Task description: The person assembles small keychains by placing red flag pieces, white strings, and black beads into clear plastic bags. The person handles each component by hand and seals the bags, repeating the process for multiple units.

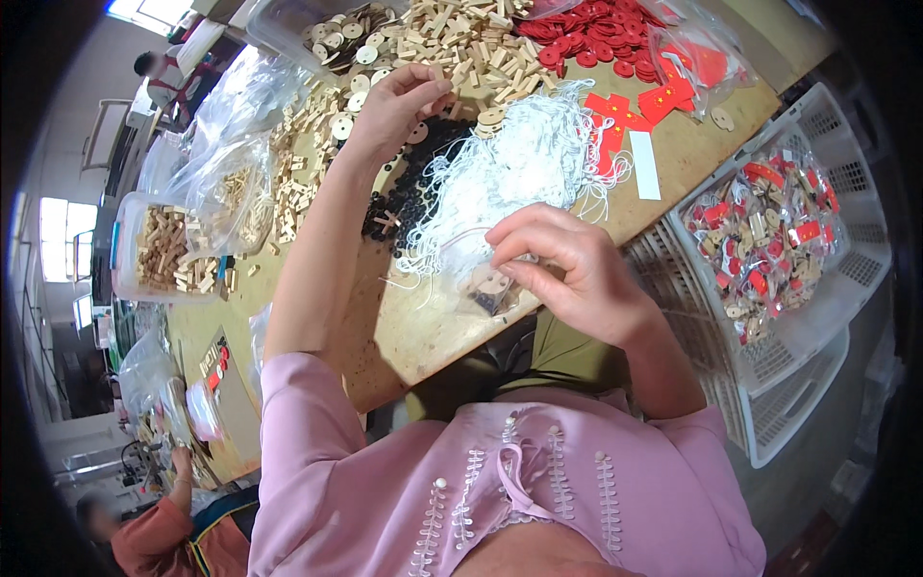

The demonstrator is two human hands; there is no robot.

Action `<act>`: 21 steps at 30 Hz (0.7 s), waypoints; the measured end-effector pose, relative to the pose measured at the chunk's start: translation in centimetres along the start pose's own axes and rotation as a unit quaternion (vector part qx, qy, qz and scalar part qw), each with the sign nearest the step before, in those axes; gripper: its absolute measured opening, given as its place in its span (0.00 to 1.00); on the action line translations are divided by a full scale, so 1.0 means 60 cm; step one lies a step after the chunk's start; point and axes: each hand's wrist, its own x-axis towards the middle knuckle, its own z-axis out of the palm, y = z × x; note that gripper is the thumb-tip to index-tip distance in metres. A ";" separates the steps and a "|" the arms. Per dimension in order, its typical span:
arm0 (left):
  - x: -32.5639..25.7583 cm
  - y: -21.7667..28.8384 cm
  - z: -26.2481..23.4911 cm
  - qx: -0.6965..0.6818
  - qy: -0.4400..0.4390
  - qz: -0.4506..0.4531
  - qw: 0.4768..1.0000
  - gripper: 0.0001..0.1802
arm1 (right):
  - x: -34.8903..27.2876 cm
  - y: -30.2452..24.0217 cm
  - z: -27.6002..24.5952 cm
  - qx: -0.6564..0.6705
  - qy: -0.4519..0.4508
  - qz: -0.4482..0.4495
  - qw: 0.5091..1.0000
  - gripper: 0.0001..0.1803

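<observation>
My right hand (pixel 572 264) pinches the edge of a small clear plastic bag (pixel 481 279) above the near table edge. Inside that bag are a round wooden disc and some dark pieces. My left hand (pixel 396 108) reaches to the far side, its thumb and fingers closed together over the loose parts. What it holds, if anything, is hidden. Beyond it lies a pile of small wooden blocks (pixel 471 43), with wooden discs (pixel 332 38) to its left. Between my hands spread a heap of white strings (pixel 514 163) and many small black pieces (pixel 389 207).
Red discs (pixel 586 34) and small red flags (pixel 663 99) lie at the far right. A white crate (pixel 860 255) of filled bags stands right of the table (pixel 385 361). A clear tub (pixel 125 255) holds blocks at left. Two other people appear on the left.
</observation>
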 end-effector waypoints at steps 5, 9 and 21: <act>-0.119 0.055 0.033 0.008 -0.044 0.120 0.992 0.10 | 0.014 -0.001 -0.002 -0.049 0.010 -0.024 0.998 0.05; -0.217 0.096 0.064 0.109 -0.072 0.178 0.975 0.09 | 0.027 -0.011 0.012 -0.062 0.007 -0.016 0.998 0.05; -0.324 0.112 0.047 0.288 -0.060 0.247 0.923 0.08 | 0.041 -0.039 0.056 -0.076 -0.046 -0.028 0.996 0.05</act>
